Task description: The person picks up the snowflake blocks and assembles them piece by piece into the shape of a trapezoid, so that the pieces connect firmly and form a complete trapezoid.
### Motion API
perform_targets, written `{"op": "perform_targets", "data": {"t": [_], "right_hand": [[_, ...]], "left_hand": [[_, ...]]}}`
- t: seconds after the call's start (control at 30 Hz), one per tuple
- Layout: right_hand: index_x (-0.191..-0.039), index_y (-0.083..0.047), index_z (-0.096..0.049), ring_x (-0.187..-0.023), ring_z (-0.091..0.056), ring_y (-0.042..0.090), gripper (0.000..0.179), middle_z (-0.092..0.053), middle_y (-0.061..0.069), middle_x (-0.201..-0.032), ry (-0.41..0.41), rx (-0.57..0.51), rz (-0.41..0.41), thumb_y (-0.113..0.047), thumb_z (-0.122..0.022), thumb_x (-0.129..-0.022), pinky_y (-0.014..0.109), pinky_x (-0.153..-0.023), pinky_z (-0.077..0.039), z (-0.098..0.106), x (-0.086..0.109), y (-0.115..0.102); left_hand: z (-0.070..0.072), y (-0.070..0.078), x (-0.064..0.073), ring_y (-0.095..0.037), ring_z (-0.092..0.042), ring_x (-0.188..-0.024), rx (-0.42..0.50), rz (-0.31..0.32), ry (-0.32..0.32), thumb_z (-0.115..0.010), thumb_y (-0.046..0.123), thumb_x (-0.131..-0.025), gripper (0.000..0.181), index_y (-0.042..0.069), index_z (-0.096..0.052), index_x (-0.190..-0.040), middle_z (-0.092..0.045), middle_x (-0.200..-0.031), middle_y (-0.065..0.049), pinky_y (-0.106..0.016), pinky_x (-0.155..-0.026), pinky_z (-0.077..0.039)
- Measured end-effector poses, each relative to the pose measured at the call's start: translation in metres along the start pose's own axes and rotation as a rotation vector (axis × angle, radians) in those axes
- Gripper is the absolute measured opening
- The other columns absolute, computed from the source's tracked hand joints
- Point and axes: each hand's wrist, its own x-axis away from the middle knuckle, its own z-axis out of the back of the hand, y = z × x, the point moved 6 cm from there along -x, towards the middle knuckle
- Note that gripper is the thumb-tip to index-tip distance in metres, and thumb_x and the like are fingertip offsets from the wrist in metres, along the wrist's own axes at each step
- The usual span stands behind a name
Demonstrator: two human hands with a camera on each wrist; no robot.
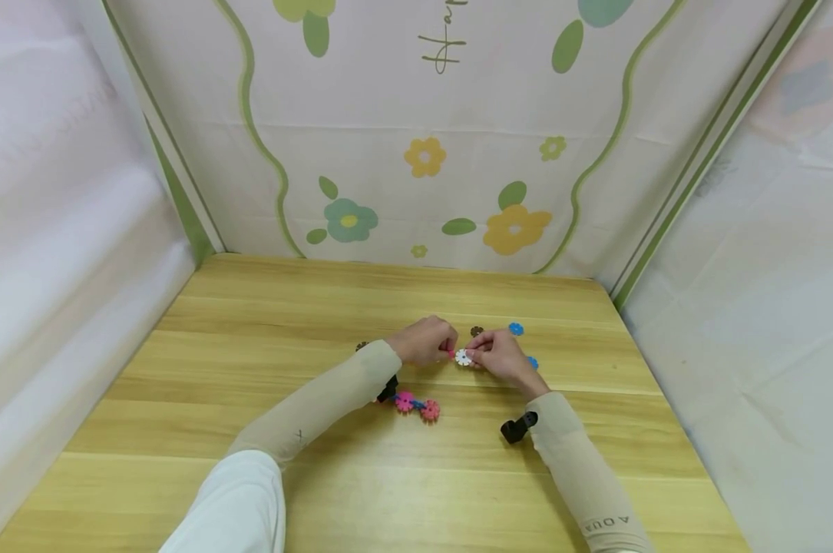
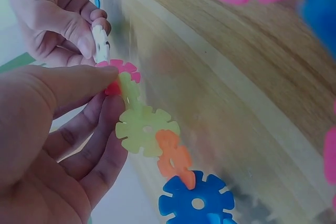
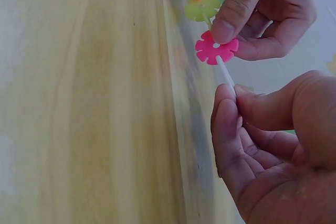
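In the head view my left hand (image 1: pixel 426 339) and right hand (image 1: pixel 502 355) meet over the table. Thumb and fingers of the left pinch a pink notched snowflake disc (image 3: pixel 216 49), the end piece of a linked chain. Behind it in the left wrist view come yellow-green discs (image 2: pixel 147 129), an orange disc (image 2: pixel 175 158) and a blue disc (image 2: pixel 197 203). My right hand pinches a white snowflake disc (image 1: pixel 463 357), whose edge meets the pink one at an angle. Fingertips hide part of both discs, so how deep their slots sit together is unclear.
Two loose blue discs (image 1: pixel 516 329) and a brown disc (image 1: pixel 477 331) lie beyond and beside the right hand. Under the left forearm, linked pink discs (image 1: pixel 404 401) lie on the wooden table (image 1: pixel 264 322). Another dark disc (image 1: pixel 362 346) shows left of the left wrist. Cloth walls surround the table.
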Motion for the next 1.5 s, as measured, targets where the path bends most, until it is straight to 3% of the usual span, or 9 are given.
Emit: {"op": "perform_targets", "data": {"t": [0.77,1.03,1.3,1.5], "right_hand": [[-0.101,-0.003,-0.078,-0.077,-0.072,0.017,0.007,-0.076,0.013,-0.097,0.108,-0.019,-0.154,-0.005,-0.073,-0.098,0.029,-0.069,-0.061,-0.007,0.000,-0.005],[-0.100,-0.003,-0.079,-0.077,-0.070,0.016,0.006,-0.074,0.014,-0.106,0.159,-0.100,-0.232,-0.005,-0.074,-0.096,0.027,-0.067,-0.061,-0.009,0.003,-0.003],[-0.115,0.002,-0.075,-0.086,-0.076,0.013,0.018,-0.078,0.016,-0.112,0.061,-0.261,-0.163,-0.007,-0.072,-0.100,0.025,-0.078,-0.063,-0.010,0.006,0.004],[-0.118,0.000,-0.076,-0.091,-0.077,0.015,0.023,-0.078,0.015,-0.114,0.026,-0.335,-0.209,-0.006,-0.078,-0.095,0.027,-0.082,-0.064,-0.014,0.005,0.006]], "left_hand": [[0.003,0.004,-0.001,-0.006,-0.066,-0.068,-0.060,-0.093,0.062,-0.075,0.009,-0.098,0.014,0.008,-0.084,-0.088,-0.081,-0.085,-0.004,-0.021,-0.069,-0.056],[0.004,0.002,-0.001,-0.006,-0.066,-0.070,-0.070,-0.068,0.105,-0.077,0.011,-0.097,0.011,0.010,-0.085,-0.089,-0.081,-0.085,-0.001,-0.019,-0.070,-0.055],[0.006,-0.001,0.003,-0.008,-0.068,-0.071,-0.077,-0.053,0.135,-0.078,0.011,-0.096,0.009,0.009,-0.085,-0.090,-0.081,-0.087,-0.002,-0.021,-0.069,-0.057],[0.007,-0.003,0.007,-0.006,-0.065,-0.069,-0.060,-0.053,0.129,-0.078,0.010,-0.097,0.010,0.008,-0.085,-0.090,-0.082,-0.088,-0.005,-0.020,-0.069,-0.055]]}}
